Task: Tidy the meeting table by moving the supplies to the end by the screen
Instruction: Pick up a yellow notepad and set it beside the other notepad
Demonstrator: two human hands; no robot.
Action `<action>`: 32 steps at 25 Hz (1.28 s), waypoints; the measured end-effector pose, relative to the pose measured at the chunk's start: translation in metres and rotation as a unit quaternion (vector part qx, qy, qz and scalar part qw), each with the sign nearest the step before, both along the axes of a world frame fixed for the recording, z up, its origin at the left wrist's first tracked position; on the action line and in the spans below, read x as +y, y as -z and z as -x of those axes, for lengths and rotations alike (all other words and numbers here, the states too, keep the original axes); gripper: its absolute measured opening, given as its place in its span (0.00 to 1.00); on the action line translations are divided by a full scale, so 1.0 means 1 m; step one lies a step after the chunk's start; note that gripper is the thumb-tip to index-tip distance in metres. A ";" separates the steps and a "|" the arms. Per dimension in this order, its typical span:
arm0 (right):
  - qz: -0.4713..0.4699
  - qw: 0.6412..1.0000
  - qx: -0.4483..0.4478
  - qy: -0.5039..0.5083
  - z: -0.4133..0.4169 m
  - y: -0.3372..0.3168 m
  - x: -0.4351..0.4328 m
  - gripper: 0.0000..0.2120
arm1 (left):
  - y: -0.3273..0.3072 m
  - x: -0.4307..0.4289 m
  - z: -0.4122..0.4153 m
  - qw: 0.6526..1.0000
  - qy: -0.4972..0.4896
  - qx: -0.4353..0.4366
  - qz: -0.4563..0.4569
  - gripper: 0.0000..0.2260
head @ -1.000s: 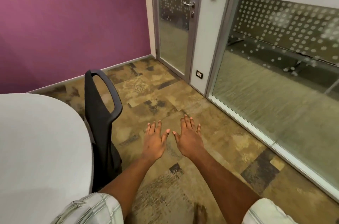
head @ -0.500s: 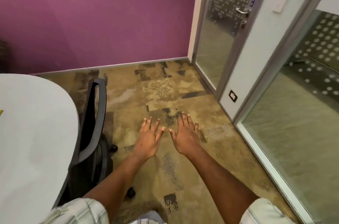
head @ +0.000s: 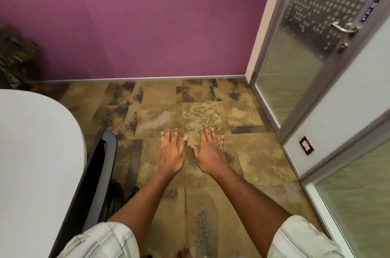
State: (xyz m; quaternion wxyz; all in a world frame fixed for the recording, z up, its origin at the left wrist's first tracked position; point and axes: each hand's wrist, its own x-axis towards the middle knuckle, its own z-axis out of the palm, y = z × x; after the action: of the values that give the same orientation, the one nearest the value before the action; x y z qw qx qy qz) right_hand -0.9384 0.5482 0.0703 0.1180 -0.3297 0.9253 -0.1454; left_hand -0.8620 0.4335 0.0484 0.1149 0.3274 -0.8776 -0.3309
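Observation:
My left hand (head: 171, 152) and my right hand (head: 209, 151) are stretched out side by side, palms down, over the patterned carpet, fingers spread and holding nothing. The rounded end of the white meeting table (head: 35, 152) fills the left side, to the left of both hands. No supplies and no screen are in view.
A black office chair (head: 99, 173) is tucked against the table's edge, just left of my left arm. A purple wall (head: 147, 21) stands ahead, a potted plant (head: 12, 57) at far left, and a glass door (head: 306, 50) with glass partitions on the right.
The view has swung left: the door and glass wall slid to the right edge, the purple wall now fills the front, a plant came into view. Both hands stay open, side by side.

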 end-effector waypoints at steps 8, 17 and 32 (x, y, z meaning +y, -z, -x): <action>0.018 0.995 -0.003 -0.103 0.098 0.003 -0.124 0.32 | -0.007 -0.097 0.083 0.997 -0.067 -0.005 0.045 0.29; 0.031 0.959 0.012 -0.282 0.224 0.002 -0.291 0.33 | -0.006 -0.222 0.169 0.964 -0.255 -0.035 0.064 0.30; 0.014 0.900 0.013 -0.435 0.214 0.023 -0.560 0.33 | 0.024 -0.433 0.161 0.908 -0.414 -0.055 0.027 0.29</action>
State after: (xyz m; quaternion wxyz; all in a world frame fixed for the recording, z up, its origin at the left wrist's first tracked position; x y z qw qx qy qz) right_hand -1.1523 -0.0116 0.0469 0.1531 -0.7029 0.6890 -0.0880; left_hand -1.0226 0.0010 0.0249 0.2019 0.6760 -0.6765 -0.2112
